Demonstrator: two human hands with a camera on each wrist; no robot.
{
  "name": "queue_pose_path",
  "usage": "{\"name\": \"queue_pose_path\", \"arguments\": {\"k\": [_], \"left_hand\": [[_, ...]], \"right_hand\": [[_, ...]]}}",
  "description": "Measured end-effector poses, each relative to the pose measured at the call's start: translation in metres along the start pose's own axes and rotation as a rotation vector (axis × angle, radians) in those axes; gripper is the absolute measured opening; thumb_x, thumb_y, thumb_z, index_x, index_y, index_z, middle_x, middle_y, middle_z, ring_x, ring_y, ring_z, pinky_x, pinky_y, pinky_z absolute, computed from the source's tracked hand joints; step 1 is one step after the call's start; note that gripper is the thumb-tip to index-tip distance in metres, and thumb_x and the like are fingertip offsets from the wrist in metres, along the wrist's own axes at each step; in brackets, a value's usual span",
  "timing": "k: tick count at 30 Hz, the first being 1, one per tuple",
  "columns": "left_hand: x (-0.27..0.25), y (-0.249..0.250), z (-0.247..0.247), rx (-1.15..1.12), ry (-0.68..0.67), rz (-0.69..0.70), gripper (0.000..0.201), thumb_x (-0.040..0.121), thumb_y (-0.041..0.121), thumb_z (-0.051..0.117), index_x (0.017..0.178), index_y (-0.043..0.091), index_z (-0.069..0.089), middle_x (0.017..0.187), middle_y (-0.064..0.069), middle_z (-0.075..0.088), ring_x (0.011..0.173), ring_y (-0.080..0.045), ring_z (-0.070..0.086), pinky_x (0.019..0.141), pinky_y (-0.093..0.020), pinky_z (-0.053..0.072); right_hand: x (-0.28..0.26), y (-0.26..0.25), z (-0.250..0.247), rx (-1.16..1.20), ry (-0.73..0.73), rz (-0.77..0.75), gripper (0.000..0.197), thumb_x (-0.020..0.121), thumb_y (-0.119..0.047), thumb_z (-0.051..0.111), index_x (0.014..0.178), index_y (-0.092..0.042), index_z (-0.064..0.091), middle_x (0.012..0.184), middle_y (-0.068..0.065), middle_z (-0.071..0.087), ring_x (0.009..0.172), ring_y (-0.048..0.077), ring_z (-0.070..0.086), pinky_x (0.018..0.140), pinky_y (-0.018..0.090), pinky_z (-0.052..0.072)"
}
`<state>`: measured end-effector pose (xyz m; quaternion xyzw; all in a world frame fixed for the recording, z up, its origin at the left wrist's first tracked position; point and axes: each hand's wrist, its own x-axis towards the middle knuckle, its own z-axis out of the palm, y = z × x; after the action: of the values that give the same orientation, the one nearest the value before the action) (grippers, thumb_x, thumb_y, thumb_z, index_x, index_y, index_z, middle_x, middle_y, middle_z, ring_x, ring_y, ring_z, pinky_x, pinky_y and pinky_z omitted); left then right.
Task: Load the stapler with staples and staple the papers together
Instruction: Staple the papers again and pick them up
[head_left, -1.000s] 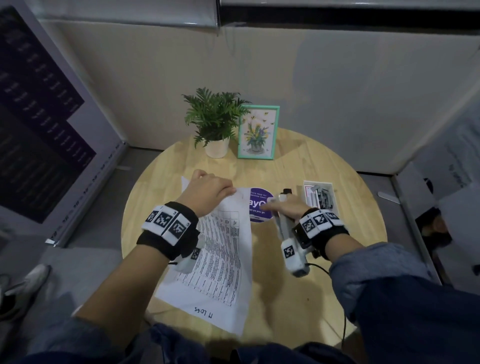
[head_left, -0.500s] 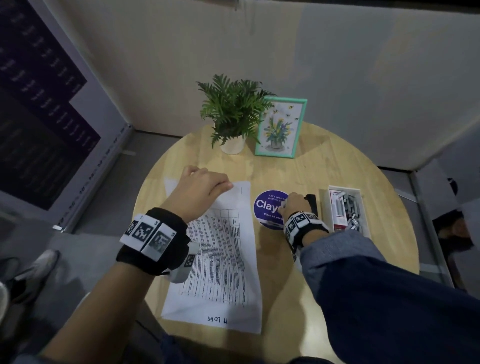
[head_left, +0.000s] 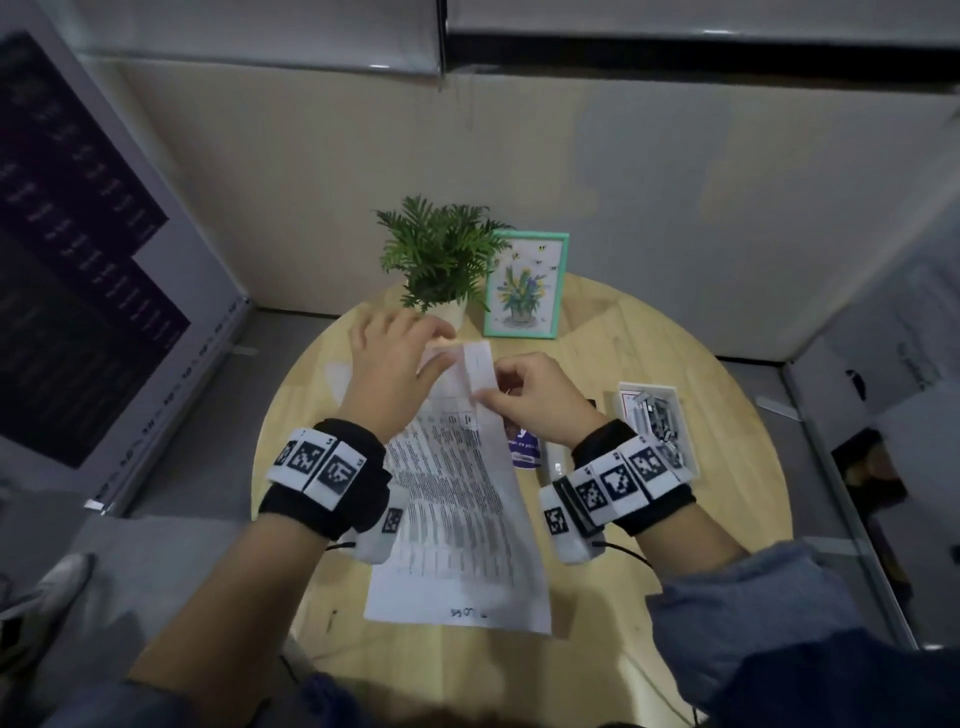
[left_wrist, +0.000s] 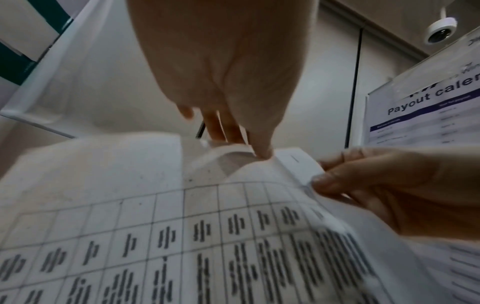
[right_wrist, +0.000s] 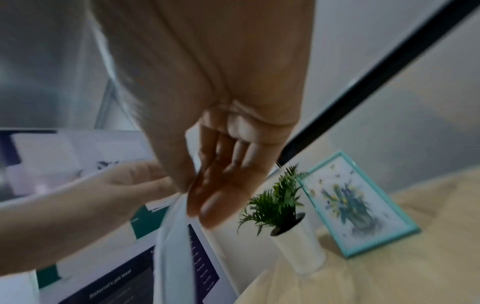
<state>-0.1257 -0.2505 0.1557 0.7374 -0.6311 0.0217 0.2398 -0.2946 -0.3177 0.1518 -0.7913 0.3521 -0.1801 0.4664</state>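
Papers (head_left: 457, 499) lie down the middle of the bench (head_left: 597, 597), far corner lifted. Your right hand (head_left: 535, 400) pinches that corner between thumb and fingers; your left hand (head_left: 387, 364) has its fingers curled under it, thumb tip on top. A staple line shows in the corner in the left wrist view. Fold the corner back gently, check the legs clinch every sheet, and leave the stapler (head_left: 553, 460), under your right wrist, alone.
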Motion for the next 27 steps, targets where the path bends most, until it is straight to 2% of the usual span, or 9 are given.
{"name": "queue_pose_path", "arguments": {"k": [2, 4, 6, 10, 13, 15, 17, 20, 27], "left_hand": [[0.005, 0.011, -0.007, 0.004, 0.133, -0.05, 0.017, 0.087, 0.03, 0.058, 0.103, 0.024, 0.062, 0.107, 0.0, 0.058, 0.105, -0.02, 0.041, 0.09, -0.034, 0.025], [-0.006, 0.055, -0.025, -0.206, 0.163, 0.006, 0.017, 0.089, 0.031, 0.057, 0.102, 0.023, 0.064, 0.105, 0.004, 0.062, 0.102, -0.015, 0.051, 0.088, -0.032, 0.036], [-0.007, 0.066, -0.033, -0.489, 0.017, -0.072, 0.025, 0.09, 0.037, 0.054, 0.105, 0.021, 0.065, 0.098, 0.01, 0.066, 0.092, -0.009, 0.06, 0.08, -0.022, 0.045], [-0.021, 0.078, -0.042, -0.671, 0.023, 0.002, 0.017, 0.094, 0.026, 0.049, 0.082, 0.03, 0.06, 0.063, 0.026, 0.058, 0.061, 0.007, 0.05, 0.056, -0.008, 0.034], [-0.02, 0.085, -0.059, -0.717, 0.026, 0.009, 0.032, 0.095, 0.012, 0.047, 0.068, 0.028, 0.053, 0.05, 0.021, 0.05, 0.049, 0.007, 0.039, 0.049, -0.009, 0.029], [-0.02, 0.088, -0.068, -0.766, -0.05, -0.022, 0.026, 0.093, 0.012, 0.049, 0.069, 0.014, 0.056, 0.046, 0.014, 0.044, 0.044, 0.003, 0.035, 0.046, -0.012, 0.025], [-0.022, 0.092, -0.076, -0.871, -0.12, -0.048, 0.018, 0.091, 0.019, 0.056, 0.085, 0.003, 0.062, 0.049, 0.008, 0.047, 0.044, -0.004, 0.035, 0.044, -0.02, 0.027], [-0.024, 0.099, -0.09, -1.007, -0.138, -0.089, 0.026, 0.08, 0.038, 0.064, 0.082, 0.012, 0.064, 0.065, -0.016, 0.048, 0.058, -0.024, 0.035, 0.052, -0.033, 0.025], [-0.041, 0.123, -0.126, -1.146, -0.197, -0.06, 0.021, 0.084, 0.021, 0.06, 0.088, 0.001, 0.066, 0.087, -0.028, 0.059, 0.08, -0.032, 0.049, 0.074, -0.041, 0.037]], "right_hand": [[0.004, -0.003, -0.003, -0.008, 0.161, -0.02, 0.022, 0.084, -0.013, 0.063, 0.075, 0.007, 0.062, 0.069, 0.026, 0.063, 0.061, 0.04, 0.058, 0.058, 0.049, 0.053], [-0.03, -0.018, -0.028, -0.02, 0.318, -0.172, 0.016, 0.085, -0.014, 0.061, 0.081, -0.001, 0.068, 0.073, 0.019, 0.067, 0.066, 0.035, 0.06, 0.062, 0.049, 0.052], [-0.031, -0.029, -0.029, -0.038, 0.261, -0.263, 0.015, 0.089, -0.016, 0.056, 0.092, -0.008, 0.069, 0.081, 0.007, 0.069, 0.069, 0.024, 0.062, 0.067, 0.046, 0.053], [-0.051, -0.043, -0.027, -0.135, 0.128, -0.377, 0.034, 0.088, -0.016, 0.048, 0.121, -0.018, 0.058, 0.115, -0.002, 0.065, 0.097, 0.016, 0.06, 0.087, 0.039, 0.051], [-0.057, -0.052, -0.044, -0.209, 0.378, -0.489, 0.039, 0.086, -0.021, 0.045, 0.122, -0.014, 0.058, 0.119, 0.003, 0.058, 0.11, 0.018, 0.051, 0.097, 0.033, 0.042], [-0.061, -0.061, -0.056, -0.237, 0.495, -0.479, 0.037, 0.087, -0.031, 0.047, 0.118, -0.017, 0.061, 0.119, -0.001, 0.057, 0.113, 0.017, 0.048, 0.098, 0.03, 0.036], [-0.065, -0.071, -0.063, -0.17, 0.473, -0.419, 0.024, 0.087, -0.032, 0.054, 0.102, -0.018, 0.067, 0.101, -0.009, 0.063, 0.103, 0.013, 0.052, 0.093, 0.031, 0.038], [-0.073, -0.086, -0.074, 0.131, 0.308, -0.376, 0.012, 0.089, -0.01, 0.058, 0.08, -0.01, 0.066, 0.074, -0.002, 0.061, 0.073, 0.007, 0.055, 0.073, 0.016, 0.044], [-0.104, -0.112, -0.089, 0.459, 0.163, -0.334, 0.03, 0.091, -0.006, 0.053, 0.063, -0.01, 0.059, 0.048, -0.011, 0.058, 0.044, -0.004, 0.047, 0.044, 0.007, 0.037]]}}
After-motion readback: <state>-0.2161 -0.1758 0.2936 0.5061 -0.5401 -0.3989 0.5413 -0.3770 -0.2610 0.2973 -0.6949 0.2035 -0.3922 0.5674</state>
